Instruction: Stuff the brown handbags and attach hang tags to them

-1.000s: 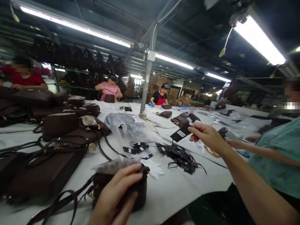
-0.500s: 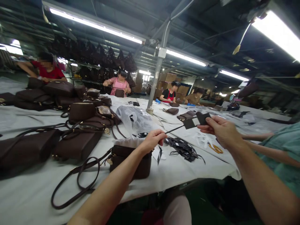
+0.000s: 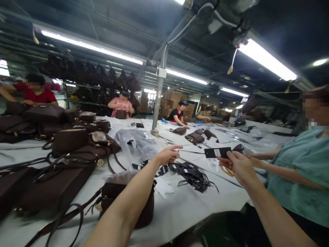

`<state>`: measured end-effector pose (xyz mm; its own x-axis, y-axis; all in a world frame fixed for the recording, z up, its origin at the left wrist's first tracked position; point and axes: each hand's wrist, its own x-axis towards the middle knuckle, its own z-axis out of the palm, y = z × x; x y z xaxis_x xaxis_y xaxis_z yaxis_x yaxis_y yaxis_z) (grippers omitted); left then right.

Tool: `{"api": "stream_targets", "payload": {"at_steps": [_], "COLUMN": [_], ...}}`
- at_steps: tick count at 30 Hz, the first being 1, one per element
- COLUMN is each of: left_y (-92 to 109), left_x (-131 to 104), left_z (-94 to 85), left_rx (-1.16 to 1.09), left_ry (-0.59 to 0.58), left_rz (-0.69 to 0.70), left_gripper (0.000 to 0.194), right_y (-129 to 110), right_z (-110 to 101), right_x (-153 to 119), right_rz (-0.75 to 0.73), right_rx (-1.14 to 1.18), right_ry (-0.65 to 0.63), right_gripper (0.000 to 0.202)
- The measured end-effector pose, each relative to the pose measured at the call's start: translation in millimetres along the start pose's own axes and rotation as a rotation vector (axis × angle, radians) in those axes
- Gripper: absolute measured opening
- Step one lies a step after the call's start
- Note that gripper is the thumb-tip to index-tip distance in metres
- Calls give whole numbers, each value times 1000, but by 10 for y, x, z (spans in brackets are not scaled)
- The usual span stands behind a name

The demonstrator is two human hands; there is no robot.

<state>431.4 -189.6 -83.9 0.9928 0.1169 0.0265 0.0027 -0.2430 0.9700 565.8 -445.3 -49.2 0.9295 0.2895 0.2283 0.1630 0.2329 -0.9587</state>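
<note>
The right hand (image 3: 240, 164) holds a black tag (image 3: 217, 152) by its right end, between the thumb and the fingers, above the white-covered table (image 3: 180, 212). The tag is almost level, and a pale label is on its face. A thin dark cord (image 3: 192, 151) goes from the left end of the tag toward the left hand (image 3: 167, 156). This left hand has its index finger stretched to the right and the other fingers bent; if it grips the cord, I cannot tell. Under the left forearm, a small dark brown bag (image 3: 147, 211) stands at the near side of the table, and its strap (image 3: 64, 219) lies to the left. Between the two arms there is a heap of black tags (image 3: 194, 175) with cords, and a white glove (image 3: 163, 188) lies just beside it. Farther back is a clear plastic bag (image 3: 136, 144). Many brown bags (image 3: 69, 142) are piled on the left. On the right, near a yellow-handled tool (image 3: 227, 171), stands a person in a green top (image 3: 298, 164).
</note>
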Motion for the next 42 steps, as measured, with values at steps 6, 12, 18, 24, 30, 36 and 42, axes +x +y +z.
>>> {"api": "stream_targets", "payload": {"at_steps": [6, 12, 18, 24, 30, 36, 42], "left_y": [-75, -68, -89, -154, -94, -123, -132], "left_x": [314, 532, 615, 758, 858, 899, 946], "left_z": [7, -17, -82, -25, 38, 140, -75], "left_rx": [105, 227, 325, 419, 318, 250, 259], "left_ry": [-72, -79, -101, -93, -102, -50, 224], "left_rz": [-115, -192, -262, -318, -255, -237, -236], "left_gripper": [53, 24, 10, 13, 8, 12, 9], "right_y": [342, 578, 863, 1021, 1058, 1101, 1238], "right_z": [-35, -100, -259, -424, -479, -301, -648], "right_x": [109, 197, 265, 380, 364, 365, 490], "right_rz": [80, 158, 210, 179, 185, 171, 130], "right_rx": [39, 309, 331, 333, 145, -204, -298], "right_ry": [-24, 51, 91, 117, 73, -143, 87], "right_gripper": [23, 24, 27, 22, 24, 16, 22]}}
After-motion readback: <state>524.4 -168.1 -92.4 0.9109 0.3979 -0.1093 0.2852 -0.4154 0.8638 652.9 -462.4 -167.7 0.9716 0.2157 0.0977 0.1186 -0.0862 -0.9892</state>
